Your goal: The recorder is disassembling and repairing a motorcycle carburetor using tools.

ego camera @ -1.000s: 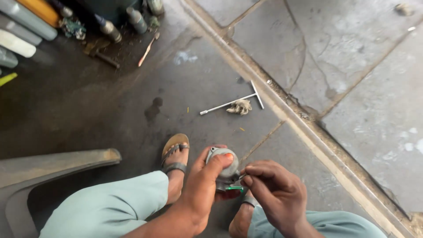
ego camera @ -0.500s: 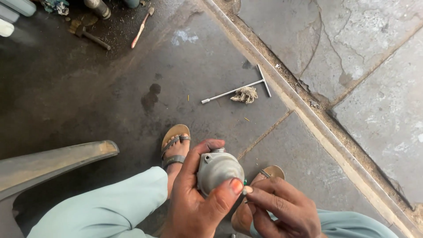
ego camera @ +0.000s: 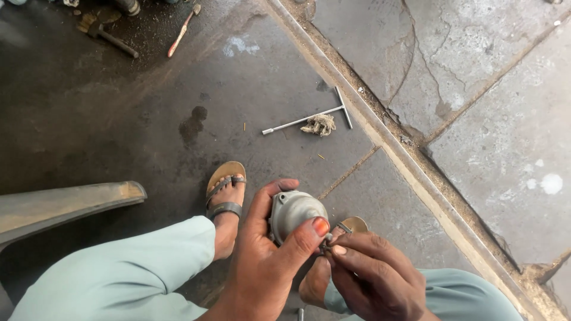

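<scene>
Now down low, near six o'clock: left hand (ego camera: 267,261) wrapped around a grey domed metal housing (ego camera: 294,211), thumb pressed over its rim, fingers curled behind. Right hand (ego camera: 372,276) pinched shut at the housing's lower right edge, fingertips (ego camera: 339,249) on a small metal fitting too tiny to make out. Sandalled foot (ego camera: 225,199) at nine o'clock of the housing. Up at twelve o'clock on the concrete floor (ego camera: 148,131), T-handle wrench (ego camera: 309,119) beside a frayed rag wad (ego camera: 321,125).
</scene>
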